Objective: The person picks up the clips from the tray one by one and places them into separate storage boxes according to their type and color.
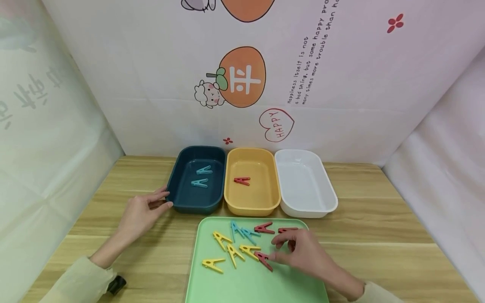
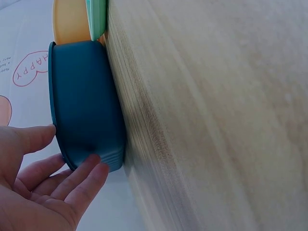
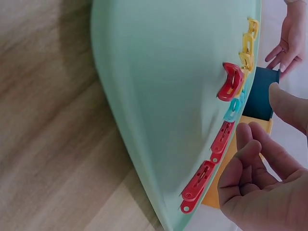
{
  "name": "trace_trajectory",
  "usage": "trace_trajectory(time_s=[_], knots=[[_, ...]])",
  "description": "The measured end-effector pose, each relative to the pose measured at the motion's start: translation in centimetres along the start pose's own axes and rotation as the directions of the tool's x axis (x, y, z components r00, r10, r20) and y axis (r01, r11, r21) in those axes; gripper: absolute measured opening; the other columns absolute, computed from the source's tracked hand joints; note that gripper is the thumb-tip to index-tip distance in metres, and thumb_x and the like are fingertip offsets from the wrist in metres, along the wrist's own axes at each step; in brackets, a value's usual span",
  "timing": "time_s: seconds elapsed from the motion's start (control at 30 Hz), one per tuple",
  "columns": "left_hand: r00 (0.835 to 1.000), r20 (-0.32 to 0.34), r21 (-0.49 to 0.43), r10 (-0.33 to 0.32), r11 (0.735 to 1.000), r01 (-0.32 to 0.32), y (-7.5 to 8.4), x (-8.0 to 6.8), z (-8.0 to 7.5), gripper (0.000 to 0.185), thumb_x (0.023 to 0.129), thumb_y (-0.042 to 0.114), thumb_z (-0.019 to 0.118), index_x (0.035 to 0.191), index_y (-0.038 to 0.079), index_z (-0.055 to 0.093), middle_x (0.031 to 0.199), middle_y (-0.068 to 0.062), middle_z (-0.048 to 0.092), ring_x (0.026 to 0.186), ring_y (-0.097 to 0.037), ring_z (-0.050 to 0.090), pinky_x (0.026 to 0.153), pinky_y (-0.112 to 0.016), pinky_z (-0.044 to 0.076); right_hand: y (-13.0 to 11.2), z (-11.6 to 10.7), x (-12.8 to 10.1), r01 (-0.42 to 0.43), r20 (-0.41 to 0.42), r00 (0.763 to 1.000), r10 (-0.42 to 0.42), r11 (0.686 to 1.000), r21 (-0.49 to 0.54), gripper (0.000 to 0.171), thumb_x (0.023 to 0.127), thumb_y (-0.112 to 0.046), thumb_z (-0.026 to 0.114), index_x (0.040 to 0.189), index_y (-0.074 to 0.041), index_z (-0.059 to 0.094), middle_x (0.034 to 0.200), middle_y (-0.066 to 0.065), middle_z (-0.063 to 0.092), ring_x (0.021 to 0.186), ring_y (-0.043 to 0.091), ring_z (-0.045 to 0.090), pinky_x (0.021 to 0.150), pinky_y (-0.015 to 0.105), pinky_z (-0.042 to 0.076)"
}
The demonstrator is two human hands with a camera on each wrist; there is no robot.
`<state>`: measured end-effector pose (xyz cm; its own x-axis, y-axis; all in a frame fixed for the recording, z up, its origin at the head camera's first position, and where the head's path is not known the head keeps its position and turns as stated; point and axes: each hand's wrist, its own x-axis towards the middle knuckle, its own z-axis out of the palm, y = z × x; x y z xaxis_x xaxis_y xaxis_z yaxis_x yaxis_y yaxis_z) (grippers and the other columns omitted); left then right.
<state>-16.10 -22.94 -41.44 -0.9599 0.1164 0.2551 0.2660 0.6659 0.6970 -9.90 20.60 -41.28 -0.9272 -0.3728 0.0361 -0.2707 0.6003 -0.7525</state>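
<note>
Left grip: the left hand [image 1: 142,212] has its fingers extended and apart, fingertips on the outer wall of the dark blue bin [image 1: 197,205]. Right grip: the right hand [image 1: 303,254] is over the green tray [image 1: 227,290], thumb apart from the bent fingers. A red clip [image 1: 264,261] lies on the tray beside the thumb; contact is indeterminable. The right hand partly hides a farther red clip [image 1: 287,230]. The head view crops the tray's near edge.

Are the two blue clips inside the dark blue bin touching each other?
Apart. In the head view, a bare strip of the bin separates the farther clip from the nearer clip.
</note>
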Motion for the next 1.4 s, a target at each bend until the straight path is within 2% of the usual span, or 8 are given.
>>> trace_trajectory(time_s=[0.1,0.4,0.63,1.03,1.4], knots=[[1.000,-0.003,0.002,0.002,1.000,-0.002,0.0,0.0,0.1,0.037,0.099,0.012,0.076,0.130,-0.007,0.071,0.144,-0.022,0.060,0.099,-0.031,0.077,0.074,-0.029,0.063,0.1,0.2,-0.2,-0.004,0.018,1.000,0.004,1.000,-0.006,0.028,0.078,-0.027,0.096,0.096,-0.011,0.082,0.084,-0.005,0.071,0.058,0.004,0.049,0.051,0.023,0.044],[1.000,0.002,-0.015,0.002,1.000,-0.002,0.0,0.0,0.1,0.037,0.100,0.013,0.076,0.131,-0.008,0.070,0.145,-0.023,0.059,0.100,-0.032,0.076,0.075,-0.028,0.063,0.1,1.0,-0.3,-0.017,0.078,0.997,0.022,0.998,-0.059,0.036,0.071,-0.035,0.100,0.096,-0.016,0.082,0.080,-0.011,0.067,0.061,0.004,0.052,0.054,0.024,0.047],[1.000,0.008,-0.023,-0.002,1.000,0.002,0.0,0.0,0.1,0.038,0.100,0.013,0.076,0.131,-0.008,0.070,0.146,-0.022,0.058,0.101,-0.032,0.076,0.074,-0.026,0.063,0.2,1.4,-0.4,0.000,0.097,0.995,0.007,0.998,-0.063,0.034,0.070,-0.030,0.101,0.094,-0.016,0.081,0.073,-0.009,0.065,0.061,0.004,0.054,0.055,0.024,0.048],[1.000,-0.003,-0.022,0.009,1.000,-0.009,-0.1,0.0,0.2,0.037,0.099,0.010,0.076,0.130,-0.009,0.070,0.145,-0.023,0.059,0.100,-0.033,0.076,0.074,-0.028,0.063,0.4,1.6,-0.5,0.009,0.073,0.997,-0.001,0.994,-0.106,0.028,0.069,-0.022,0.101,0.088,-0.018,0.080,0.071,-0.010,0.061,0.063,0.004,0.052,0.055,0.024,0.046],[1.000,-0.012,-0.021,0.009,1.000,-0.009,-0.1,-0.1,0.1,0.036,0.099,0.009,0.076,0.129,-0.009,0.070,0.144,-0.023,0.059,0.099,-0.033,0.076,0.074,-0.025,0.063,1.0,1.0,-0.9,-0.026,0.030,0.999,0.031,0.988,-0.153,0.025,0.072,-0.013,0.098,0.091,-0.017,0.082,0.081,-0.010,0.064,0.062,0.004,0.049,0.054,0.024,0.045]])
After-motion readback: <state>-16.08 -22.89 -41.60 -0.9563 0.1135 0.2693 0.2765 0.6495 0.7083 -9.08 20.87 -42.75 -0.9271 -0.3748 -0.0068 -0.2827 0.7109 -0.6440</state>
